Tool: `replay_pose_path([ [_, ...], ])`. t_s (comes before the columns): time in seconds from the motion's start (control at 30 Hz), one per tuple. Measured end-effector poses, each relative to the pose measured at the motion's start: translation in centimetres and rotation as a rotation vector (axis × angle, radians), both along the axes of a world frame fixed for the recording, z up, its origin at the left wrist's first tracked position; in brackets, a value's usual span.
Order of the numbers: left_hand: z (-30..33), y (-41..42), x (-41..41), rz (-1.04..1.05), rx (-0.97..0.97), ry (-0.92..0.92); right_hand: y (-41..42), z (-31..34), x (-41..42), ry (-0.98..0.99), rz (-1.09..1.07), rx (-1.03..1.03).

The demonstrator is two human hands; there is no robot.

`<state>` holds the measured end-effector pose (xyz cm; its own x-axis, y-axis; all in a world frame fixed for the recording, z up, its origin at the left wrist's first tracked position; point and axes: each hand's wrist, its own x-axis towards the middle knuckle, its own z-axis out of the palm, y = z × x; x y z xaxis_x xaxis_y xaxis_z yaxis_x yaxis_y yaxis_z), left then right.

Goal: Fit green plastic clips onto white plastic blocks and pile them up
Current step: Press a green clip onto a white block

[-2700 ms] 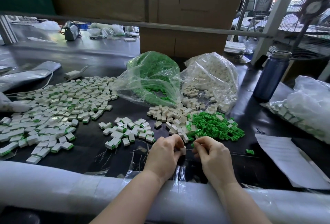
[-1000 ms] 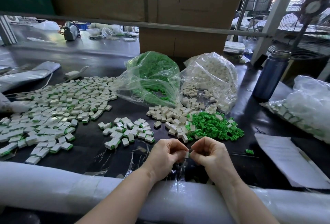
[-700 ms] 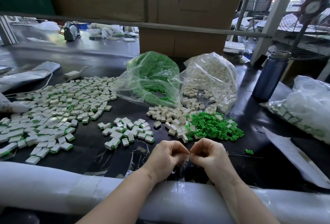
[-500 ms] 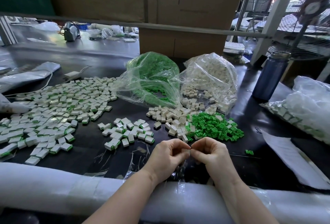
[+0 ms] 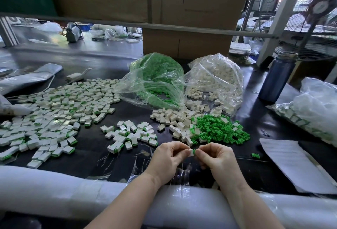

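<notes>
My left hand [image 5: 168, 157] pinches a small white block [image 5: 190, 153] just above the table's near edge. Right beside it, my right hand [image 5: 216, 157] pinches a green clip [image 5: 194, 151] that touches the block's end. Behind the hands lie a loose heap of green clips [image 5: 218, 128] and a scatter of bare white blocks [image 5: 175, 117]. A small pile of fitted blocks [image 5: 131, 135] sits to the left of my hands. A far larger spread of fitted blocks [image 5: 54, 112] covers the left of the table.
Two open clear bags stand behind the heaps, one of green clips [image 5: 156, 80], one of white blocks [image 5: 217, 80]. A blue bottle [image 5: 277, 79], a bag of fitted blocks [image 5: 313, 112] and a paper sheet [image 5: 291, 163] lie right. A single green clip [image 5: 255, 155] lies apart.
The hands stayed at the near edge and closed together on the block, then eased slightly apart. The green clip now shows at the block's end between my fingertips.
</notes>
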<state>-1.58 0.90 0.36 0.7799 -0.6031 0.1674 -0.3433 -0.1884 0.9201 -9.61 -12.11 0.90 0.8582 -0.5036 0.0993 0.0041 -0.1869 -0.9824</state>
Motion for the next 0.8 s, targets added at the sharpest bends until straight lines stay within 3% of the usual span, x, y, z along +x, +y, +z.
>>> replay_pose_path([
  [0.33, -0.01, 0.03, -0.02, -0.038, 0.027, 0.046, 0.32, 0.40, -0.13, 0.050, 0.080, -0.022],
  [0.8, 0.20, -0.24, -0.42, 0.025, 0.032, 0.020, 0.48, 0.37, -0.12, -0.053, 0.080, -0.077],
])
